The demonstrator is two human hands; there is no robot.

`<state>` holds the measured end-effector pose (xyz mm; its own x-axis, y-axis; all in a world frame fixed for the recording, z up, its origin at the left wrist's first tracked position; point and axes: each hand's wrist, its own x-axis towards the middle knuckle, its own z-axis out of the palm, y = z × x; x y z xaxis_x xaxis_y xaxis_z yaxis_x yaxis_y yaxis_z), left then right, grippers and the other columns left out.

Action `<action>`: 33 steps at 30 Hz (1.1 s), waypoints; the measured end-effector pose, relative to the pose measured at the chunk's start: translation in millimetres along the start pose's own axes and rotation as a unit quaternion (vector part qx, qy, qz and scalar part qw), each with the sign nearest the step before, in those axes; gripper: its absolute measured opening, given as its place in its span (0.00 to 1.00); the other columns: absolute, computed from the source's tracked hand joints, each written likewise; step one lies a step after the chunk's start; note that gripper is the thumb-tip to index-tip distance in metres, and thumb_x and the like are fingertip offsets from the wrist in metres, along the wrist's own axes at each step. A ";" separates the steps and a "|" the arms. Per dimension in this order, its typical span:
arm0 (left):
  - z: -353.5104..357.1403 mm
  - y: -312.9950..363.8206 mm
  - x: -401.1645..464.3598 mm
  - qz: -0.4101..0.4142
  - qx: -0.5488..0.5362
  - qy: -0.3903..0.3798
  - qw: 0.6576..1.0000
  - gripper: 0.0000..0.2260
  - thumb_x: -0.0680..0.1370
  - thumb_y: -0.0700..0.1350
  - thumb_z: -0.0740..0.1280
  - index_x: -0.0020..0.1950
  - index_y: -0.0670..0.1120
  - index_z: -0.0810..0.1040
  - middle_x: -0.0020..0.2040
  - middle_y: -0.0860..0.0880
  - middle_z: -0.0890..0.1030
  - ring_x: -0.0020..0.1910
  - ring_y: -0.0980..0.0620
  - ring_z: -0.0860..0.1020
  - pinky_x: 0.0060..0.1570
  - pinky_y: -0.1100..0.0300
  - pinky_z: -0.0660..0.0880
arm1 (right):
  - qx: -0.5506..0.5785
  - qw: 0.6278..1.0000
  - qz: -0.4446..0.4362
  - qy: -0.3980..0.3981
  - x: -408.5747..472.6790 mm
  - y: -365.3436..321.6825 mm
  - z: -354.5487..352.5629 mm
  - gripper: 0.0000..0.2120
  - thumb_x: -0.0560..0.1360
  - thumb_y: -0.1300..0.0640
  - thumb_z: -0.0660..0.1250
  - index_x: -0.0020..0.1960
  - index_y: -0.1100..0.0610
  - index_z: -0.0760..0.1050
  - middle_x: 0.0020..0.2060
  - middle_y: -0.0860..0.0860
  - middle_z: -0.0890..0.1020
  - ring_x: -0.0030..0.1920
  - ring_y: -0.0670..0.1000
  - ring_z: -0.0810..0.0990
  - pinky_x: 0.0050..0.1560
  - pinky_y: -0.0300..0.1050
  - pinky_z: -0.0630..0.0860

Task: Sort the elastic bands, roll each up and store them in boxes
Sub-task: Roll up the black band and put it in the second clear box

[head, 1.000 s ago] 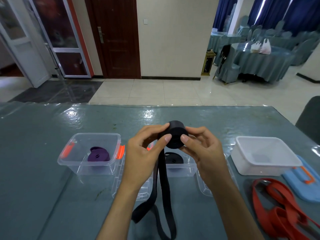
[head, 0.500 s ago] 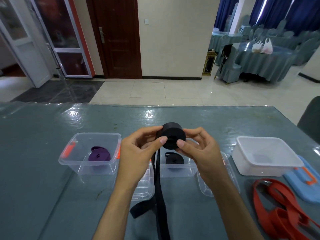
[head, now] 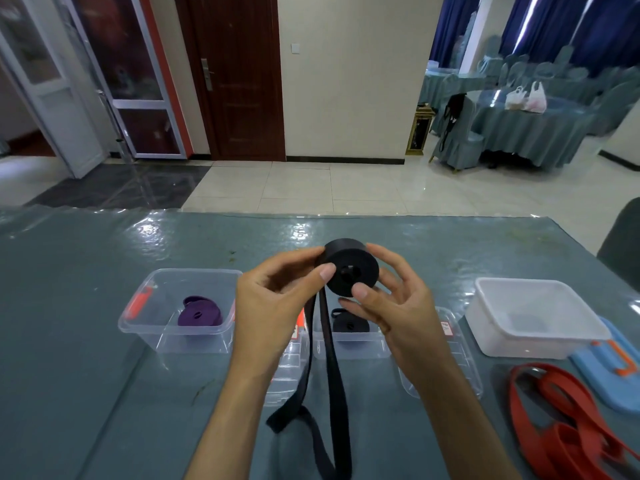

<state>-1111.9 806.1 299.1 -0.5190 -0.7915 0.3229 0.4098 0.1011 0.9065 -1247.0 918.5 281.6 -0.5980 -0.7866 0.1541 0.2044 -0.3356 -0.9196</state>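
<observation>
As the black roll [head: 351, 270] turns its flat face toward the camera, the coil looks fatter than a sec ago & the loose tail [head: 327, 368] hanging below the grip reads shorter — so winding is moving along, w/ a fair length left to take up. Left hand [head: 273, 306] pinches the roll's left rim, thumb tip on the face, fingers curled behind. Right hand [head: 388, 306] cups it from the other side: thumb pressed low on the face, forefinger arched over the top, other fingers fanned out loose. Roll sits up off the table [head: 69, 341], held in the air between both hands.

Straight under the grip the tail drops, doubles back & trails off the bottom edge; end not visible. Just behind & below the hands, the clear box [head: 349, 341] w/ one black coil [head: 349, 323] already inside — prob. the home for this one once it's finished. Left of the grip, another clear box [head: 180, 306] holds a rolled purple band [head: 199, 311]. Right of the grip, a white box [head: 533, 317], nothing seen in it, & nearer the person a heap of red bands [head: 561, 420] unrolled, beside a blue lid [head: 609, 375].

Judgement: purple sorted, black partway, red untouched. Risk now — the coil loosening if a thumb lifts while the other hand re-grips.
</observation>
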 end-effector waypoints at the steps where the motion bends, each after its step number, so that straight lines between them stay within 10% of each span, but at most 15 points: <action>1: 2.5 1.0 -0.2 0.004 -0.003 0.016 1.000 0.12 0.71 0.44 0.79 0.54 0.44 0.88 0.50 0.47 0.90 0.52 0.50 0.88 0.52 0.65 0.81 | -0.008 1.000 -0.001 -0.015 0.0 -0.6 0.4 0.36 0.67 0.51 0.85 0.71 0.49 0.76 0.61 0.59 0.85 0.60 0.62 0.86 0.55 0.55 0.85; 18: -0.3 3.9 -3.7 0.022 0.011 -0.023 0.999 0.15 0.74 0.34 0.77 0.59 0.45 0.87 0.53 0.49 0.89 0.56 0.51 0.87 0.56 0.64 0.81 | -0.109 0.993 -0.051 -0.019 -2.6 -10.4 1.8 0.29 0.71 0.50 0.81 0.70 0.40 0.77 0.63 0.51 0.85 0.67 0.54 0.83 0.67 0.53 0.81; 28: 8.5 -7.6 -6.5 0.025 -0.026 0.003 0.999 0.06 0.74 0.41 0.80 0.50 0.45 0.89 0.53 0.46 0.89 0.55 0.48 0.88 0.54 0.63 0.82 | -0.109 0.992 -0.060 0.002 -8.8 -22.1 -8.9 0.20 0.72 0.53 0.80 0.61 0.51 0.78 0.53 0.59 0.88 0.51 0.62 0.89 0.53 0.54 0.86; 33: 7.4 -18.6 -11.1 -0.010 0.001 -0.038 0.999 0.14 0.75 0.44 0.79 0.60 0.48 0.88 0.60 0.47 0.86 0.62 0.48 0.85 0.62 0.60 0.80 | -0.055 0.995 -0.065 0.054 -10.1 -15.9 -7.8 0.23 0.68 0.49 0.84 0.57 0.51 0.77 0.53 0.61 0.87 0.53 0.64 0.88 0.52 0.52 0.86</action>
<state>-1119.3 817.5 280.6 -0.5829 -0.7449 0.3247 0.3973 0.0873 0.9135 -1250.3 935.9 291.9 -0.6951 -0.6780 0.2392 0.0382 -0.3670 -0.9294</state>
